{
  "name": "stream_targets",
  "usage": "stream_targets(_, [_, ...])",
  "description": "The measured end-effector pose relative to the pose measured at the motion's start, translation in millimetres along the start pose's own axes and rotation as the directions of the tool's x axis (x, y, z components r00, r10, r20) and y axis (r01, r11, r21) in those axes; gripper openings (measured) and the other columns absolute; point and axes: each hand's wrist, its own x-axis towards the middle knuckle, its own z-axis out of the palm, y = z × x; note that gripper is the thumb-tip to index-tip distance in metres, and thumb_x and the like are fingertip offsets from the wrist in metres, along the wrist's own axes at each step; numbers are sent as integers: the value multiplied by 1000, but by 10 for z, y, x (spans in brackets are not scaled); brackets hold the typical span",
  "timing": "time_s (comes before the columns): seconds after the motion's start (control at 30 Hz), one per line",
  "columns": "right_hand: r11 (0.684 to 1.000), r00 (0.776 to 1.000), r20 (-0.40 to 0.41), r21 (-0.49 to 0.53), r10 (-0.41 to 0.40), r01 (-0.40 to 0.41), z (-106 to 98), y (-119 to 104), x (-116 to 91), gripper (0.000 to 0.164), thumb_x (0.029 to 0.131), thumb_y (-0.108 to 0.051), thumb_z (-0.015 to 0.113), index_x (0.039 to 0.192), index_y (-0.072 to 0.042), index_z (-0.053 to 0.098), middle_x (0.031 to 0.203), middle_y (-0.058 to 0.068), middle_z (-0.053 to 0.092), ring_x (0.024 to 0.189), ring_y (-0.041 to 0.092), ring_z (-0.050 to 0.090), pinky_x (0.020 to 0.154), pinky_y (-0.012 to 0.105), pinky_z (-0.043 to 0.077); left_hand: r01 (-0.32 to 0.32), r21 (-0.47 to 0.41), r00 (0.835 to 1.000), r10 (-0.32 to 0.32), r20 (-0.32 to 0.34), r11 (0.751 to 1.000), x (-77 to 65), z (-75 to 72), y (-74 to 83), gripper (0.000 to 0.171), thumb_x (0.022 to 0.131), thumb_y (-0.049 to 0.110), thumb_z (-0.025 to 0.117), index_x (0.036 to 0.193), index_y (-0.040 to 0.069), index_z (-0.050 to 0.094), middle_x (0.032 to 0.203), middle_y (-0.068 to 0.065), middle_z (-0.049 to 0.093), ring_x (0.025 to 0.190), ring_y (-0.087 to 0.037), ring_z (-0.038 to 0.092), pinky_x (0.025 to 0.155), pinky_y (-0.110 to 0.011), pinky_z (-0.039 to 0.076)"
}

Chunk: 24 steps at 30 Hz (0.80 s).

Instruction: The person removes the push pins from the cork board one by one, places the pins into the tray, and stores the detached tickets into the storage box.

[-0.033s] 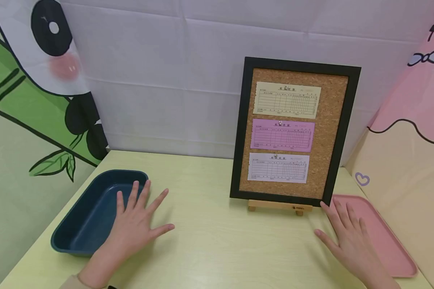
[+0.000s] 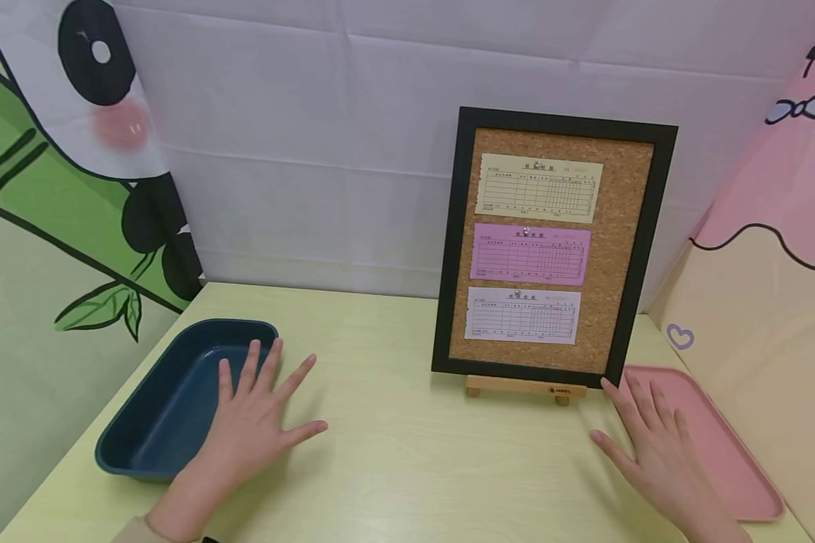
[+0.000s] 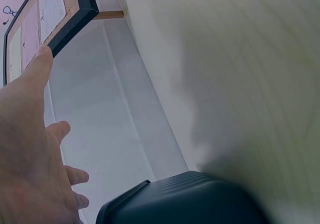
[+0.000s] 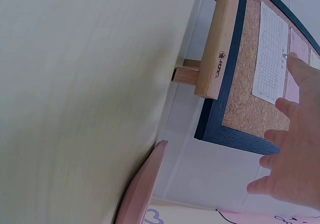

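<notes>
My left hand, fingers spread, hovers over the right side of a dark blue basin and holds nothing. My right hand is stretched out with straight fingers above the left edge of a pink tray, also holding nothing. Between and beyond the hands, a black-framed cork board leans on a small wooden easel. Pinned to it, one above another, are a cream form slip, a pink slip and a white slip. In the right wrist view the fingers appear in front of the board without gripping it.
The pale wooden table runs back to a white cloth backdrop. Printed cloths flank it, a green cartoon one on the left and a pink and beige one on the right.
</notes>
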Motion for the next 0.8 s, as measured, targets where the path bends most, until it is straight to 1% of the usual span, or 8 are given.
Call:
stream_targets(0.2, [1000, 1000, -6, 6, -3, 3, 5, -10, -2, 72, 91, -40, 59, 150, -22, 22, 155, 22, 15, 144, 39, -5, 106, 65, -9, -1, -3, 1000, 1, 1, 1000, -4, 11, -2, 90, 74, 81, 47, 148, 35, 26, 156, -20, 15, 144, -36, -10, 107, -66, -8])
stream_targets(0.3, [1000, 1000, -14, 10, -3, 3, 7, -11, -7, 72, 90, -39, 60, 150, -22, 23, 155, 20, 14, 144, 39, -5, 106, 65, -9, -3, 2, 1000, 3, -1, 1000, -1, 11, -2, 90, 74, 81, 47, 148, 35, 26, 156, -20, 14, 144, -36, -10, 107, -66, -6])
stream_targets(0.37, [1000, 1000, -16, 8, -4, 4, 7, -14, -13, 72, 90, -39, 60, 150, -22, 24, 156, 19, 13, 143, 39, -5, 106, 66, -9, -2, -1, 1000, 2, 0, 1000, 1, 9, -3, 90, 73, 81, 48, 148, 35, 26, 156, -20, 14, 144, -36, -11, 107, -65, -8])
stream_targets(0.43, [1000, 1000, -16, 8, -4, 4, 5, -17, -20, 71, 90, -39, 60, 150, -23, 24, 157, 18, 12, 143, 39, -6, 106, 66, -9, -2, 3, 1000, 2, 1, 1000, 2, 6, -3, 91, 73, 81, 48, 148, 35, 26, 156, -20, 13, 144, -36, -11, 107, -66, -8])
stream_targets(0.67, [1000, 1000, -8, -3, -1, 1, -25, -7, -30, 73, 91, -40, 59, 151, -22, 22, 157, 18, 11, 143, 39, -7, 105, 66, -9, -3, 1, 1000, 3, 0, 1000, 26, -21, 3, 91, 73, 81, 48, 148, 34, 28, 156, -21, 14, 143, -35, -14, 106, -62, -15])
stream_targets(0.8, [1000, 1000, 10, -21, 9, -9, -54, 0, -26, 73, 92, -41, 57, 151, -22, 19, 156, 20, 11, 143, 38, -9, 105, 66, -11, -11, 11, 1000, 11, 0, 1000, 57, -52, 9, 91, 73, 82, 47, 149, 34, 26, 157, -20, 10, 143, -35, -15, 106, -61, -16])
